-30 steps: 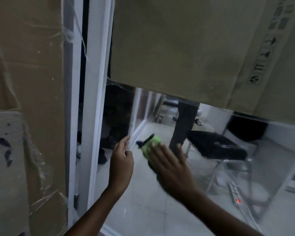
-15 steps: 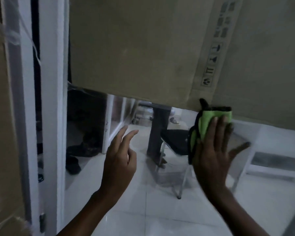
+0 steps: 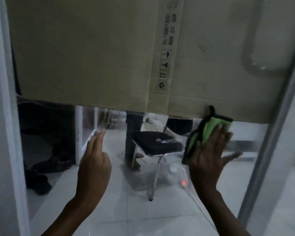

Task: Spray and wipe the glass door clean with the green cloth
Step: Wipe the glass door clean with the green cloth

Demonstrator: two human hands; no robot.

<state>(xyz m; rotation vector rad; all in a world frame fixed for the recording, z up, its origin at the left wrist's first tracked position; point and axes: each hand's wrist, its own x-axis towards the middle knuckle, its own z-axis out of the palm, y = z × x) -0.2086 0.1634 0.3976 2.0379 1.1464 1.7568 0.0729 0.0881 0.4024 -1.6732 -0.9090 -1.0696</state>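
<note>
The left hand (image 3: 94, 166) is raised before the glass door (image 3: 119, 184), fingers straight and together, holding nothing. The right hand (image 3: 209, 157) presses the green cloth (image 3: 206, 132) flat against the pane with fingers spread, just under the cardboard sheet (image 3: 92, 53). Beyond the glass stands a black chair (image 3: 157, 143) on the tiled floor (image 3: 126, 210)

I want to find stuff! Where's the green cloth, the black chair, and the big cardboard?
green cloth (image 3: 209, 129), head view, on the bright green fold above the fingers.
black chair (image 3: 153, 142), head view, on the seat cushion.
cardboard (image 3: 85, 53), head view, on its plain brown face.
</note>
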